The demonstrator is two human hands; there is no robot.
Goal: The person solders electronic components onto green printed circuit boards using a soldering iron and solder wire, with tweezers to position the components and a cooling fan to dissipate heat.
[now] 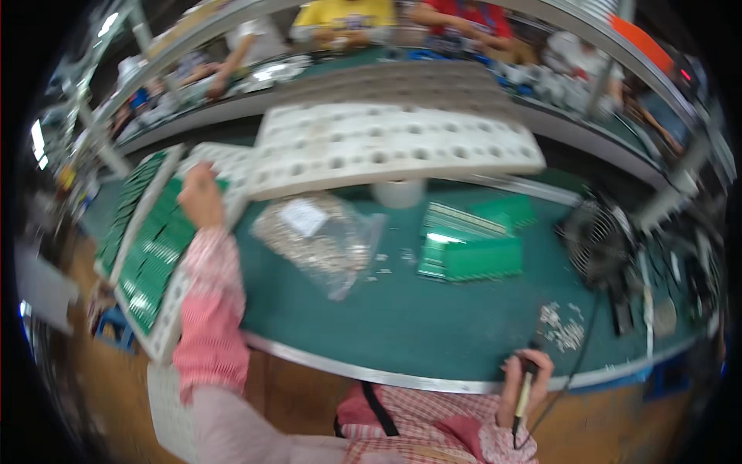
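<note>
At the far left, my left hand (202,197) has its fingers curled over the upper end of a row of green circuit boards (158,243). Green shows on both sides of the hand, but blur hides what the fingers hold. The boards stand in a white foam rack with holes (171,325). At the table's front right edge, my right hand (533,375) is closed around a soldering iron (523,396) with a pale handle and a cord. Its dark end points toward a pile of small whitish parts (564,331). Flat green boards (483,259) lie stacked mid-table.
A clear bag of small parts (309,232) lies left of centre. Behind it, a white foam block with holes (394,147) spans the bench above a white roll (399,193). A black fan (595,240) stands at right. Co-workers (344,23) sit across the far bench.
</note>
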